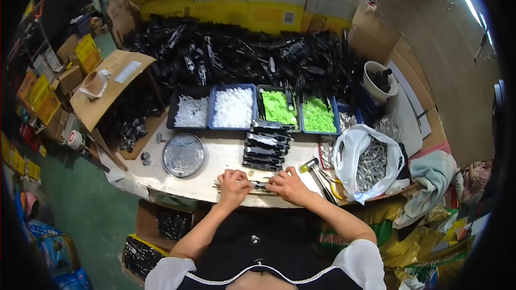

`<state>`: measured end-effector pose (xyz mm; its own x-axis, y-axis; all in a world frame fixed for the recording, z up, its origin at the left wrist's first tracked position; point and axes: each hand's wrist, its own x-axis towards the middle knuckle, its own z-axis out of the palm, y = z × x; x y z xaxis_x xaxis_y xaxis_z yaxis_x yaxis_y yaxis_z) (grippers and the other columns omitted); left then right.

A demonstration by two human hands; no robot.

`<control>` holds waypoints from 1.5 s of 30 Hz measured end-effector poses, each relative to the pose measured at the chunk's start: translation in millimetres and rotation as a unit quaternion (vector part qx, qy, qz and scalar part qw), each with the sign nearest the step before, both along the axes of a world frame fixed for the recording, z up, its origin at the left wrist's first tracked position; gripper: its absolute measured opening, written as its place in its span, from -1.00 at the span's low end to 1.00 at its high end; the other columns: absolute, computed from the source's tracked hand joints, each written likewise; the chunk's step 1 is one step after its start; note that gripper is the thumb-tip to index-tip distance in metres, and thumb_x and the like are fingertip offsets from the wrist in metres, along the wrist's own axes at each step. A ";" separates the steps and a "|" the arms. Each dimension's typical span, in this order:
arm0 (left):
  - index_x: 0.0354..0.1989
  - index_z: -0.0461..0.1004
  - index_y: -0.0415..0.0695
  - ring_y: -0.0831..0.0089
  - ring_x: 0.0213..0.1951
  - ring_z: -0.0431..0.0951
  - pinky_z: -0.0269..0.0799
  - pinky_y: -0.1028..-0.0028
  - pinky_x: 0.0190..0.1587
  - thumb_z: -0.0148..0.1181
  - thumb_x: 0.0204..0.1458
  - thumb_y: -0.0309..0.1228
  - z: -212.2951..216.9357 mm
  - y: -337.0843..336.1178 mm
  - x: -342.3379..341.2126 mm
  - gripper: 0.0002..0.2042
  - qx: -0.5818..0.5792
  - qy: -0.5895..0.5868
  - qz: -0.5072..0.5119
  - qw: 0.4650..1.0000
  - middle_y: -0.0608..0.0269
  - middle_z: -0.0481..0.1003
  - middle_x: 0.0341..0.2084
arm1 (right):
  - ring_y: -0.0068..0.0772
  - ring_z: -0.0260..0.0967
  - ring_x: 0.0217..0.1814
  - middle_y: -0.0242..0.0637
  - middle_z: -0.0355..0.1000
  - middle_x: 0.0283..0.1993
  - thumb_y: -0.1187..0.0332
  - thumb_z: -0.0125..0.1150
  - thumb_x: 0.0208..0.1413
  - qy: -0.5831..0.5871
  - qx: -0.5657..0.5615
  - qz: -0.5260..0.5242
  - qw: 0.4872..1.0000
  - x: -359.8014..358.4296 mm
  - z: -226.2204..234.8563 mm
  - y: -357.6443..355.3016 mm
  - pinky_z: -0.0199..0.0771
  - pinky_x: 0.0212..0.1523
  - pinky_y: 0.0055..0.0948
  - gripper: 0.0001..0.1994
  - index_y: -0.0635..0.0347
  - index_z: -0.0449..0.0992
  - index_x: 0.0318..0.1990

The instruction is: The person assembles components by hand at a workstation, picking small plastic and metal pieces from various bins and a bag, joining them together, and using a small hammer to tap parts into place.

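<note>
My left hand (pixel 234 188) and my right hand (pixel 291 187) meet at the table's near edge. Between them lies a slim dark part (pixel 260 185), its two ends gripped in my bent fingers; its exact kind is too small to make out. Just beyond, a row of similar long black parts (pixel 264 150) is laid side by side, some with shiny faces. To the left of my left hand stands a round metal dish (pixel 183 154) of small pieces. A hammer with a yellow head (pixel 308 165) and yellow-handled pliers (pixel 335 187) lie right of my right hand.
Trays of grey pieces (pixel 192 111), white pieces (pixel 233 107) and green pieces (pixel 277 107) line the table's middle. Behind them rises a heap of black parts (pixel 236 56). A white plastic bag (pixel 344 156) of grey pieces and a cloth (pixel 434 178) sit at the right.
</note>
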<state>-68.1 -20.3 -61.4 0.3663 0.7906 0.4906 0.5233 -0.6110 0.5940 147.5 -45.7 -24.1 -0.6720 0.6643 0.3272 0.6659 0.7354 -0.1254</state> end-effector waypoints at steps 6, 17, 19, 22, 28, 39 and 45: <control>-0.64 0.48 0.07 0.39 -0.26 0.26 -0.01 0.31 -0.24 0.23 -0.34 -0.37 -7.7 -5.3 -14.0 -0.95 0.004 0.003 0.031 1.000 0.52 0.37 -0.44 | -0.44 0.19 -0.23 -0.48 0.31 -0.25 0.35 0.14 -0.25 -0.065 -0.031 0.065 0.995 -8.3 -0.9 11.0 0.10 -0.22 -0.36 -0.67 -0.04 0.43 -0.19; -0.64 0.43 0.09 0.42 -0.28 0.25 -0.01 0.31 -0.28 0.20 -0.30 -0.33 -9.9 -3.9 -11.1 -0.93 0.056 -0.013 0.025 0.998 0.54 0.33 -0.44 | -0.32 0.19 -0.22 -0.45 0.32 -0.22 0.55 0.11 -0.39 0.011 -0.082 -0.008 0.997 -12.2 -9.0 1.1 0.12 -0.28 -0.35 -0.51 -0.04 0.42 -0.14; -0.62 0.43 0.09 0.42 -0.27 0.25 -0.01 0.31 -0.28 0.20 -0.30 -0.33 -9.9 -1.9 -11.0 -0.94 0.053 -0.005 0.026 0.998 0.54 0.33 -0.44 | -0.33 0.19 -0.22 -0.45 0.32 -0.21 0.54 0.12 -0.39 0.008 -0.081 -0.006 0.997 -10.6 -9.5 3.5 0.11 -0.27 -0.34 -0.51 -0.04 0.42 -0.14; -0.61 0.44 0.09 0.42 -0.27 0.25 0.00 0.32 -0.28 0.20 -0.30 -0.34 -10.7 -0.4 -7.1 -0.94 0.050 0.007 0.022 0.998 0.54 0.33 -0.42 | -0.34 0.18 -0.22 -0.46 0.32 -0.22 0.50 0.14 -0.37 0.000 -0.071 -0.002 0.997 -8.4 -6.9 2.3 0.10 -0.26 -0.34 -0.54 -0.04 0.42 -0.14; -0.60 0.47 0.11 0.47 -0.26 0.25 -0.02 0.35 -0.25 0.23 -0.29 -0.35 -7.3 -13.6 -6.7 -0.94 0.044 0.010 0.029 0.999 0.55 0.35 -0.43 | -0.35 0.18 -0.21 -0.48 0.32 -0.21 0.51 0.17 -0.34 0.022 -0.110 0.008 0.994 -3.4 -4.4 -3.9 0.08 -0.25 -0.38 -0.57 -0.03 0.45 -0.16; -0.64 0.45 0.04 0.32 -0.29 0.29 0.04 0.30 -0.26 0.20 -0.34 -0.42 -0.8 1.2 -9.8 -0.94 0.064 0.025 0.042 0.997 0.40 0.36 -0.44 | -0.09 0.34 -0.39 -0.12 0.40 -0.45 0.47 0.10 -0.14 0.165 0.081 -0.213 0.960 55.7 11.2 67.8 0.27 -0.38 -0.23 -0.93 0.23 0.46 -0.45; -0.61 0.50 -0.03 0.34 -0.24 0.26 -0.01 0.36 -0.18 0.22 -0.32 -0.43 2.6 11.4 2.3 -0.95 0.007 -0.002 0.001 1.000 0.40 0.37 -0.45 | -0.16 0.30 -0.37 -0.20 0.36 -0.42 0.46 0.07 -0.11 0.096 0.192 -0.410 0.887 143.1 16.9 136.6 0.23 -0.37 -0.27 -0.86 0.18 0.43 -0.32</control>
<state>-65.8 -8.8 -58.8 0.3626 0.7843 0.5034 0.5219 -0.6184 0.5876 290.5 90.9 -7.3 0.0766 0.7184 0.6914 0.9900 0.0276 -0.1384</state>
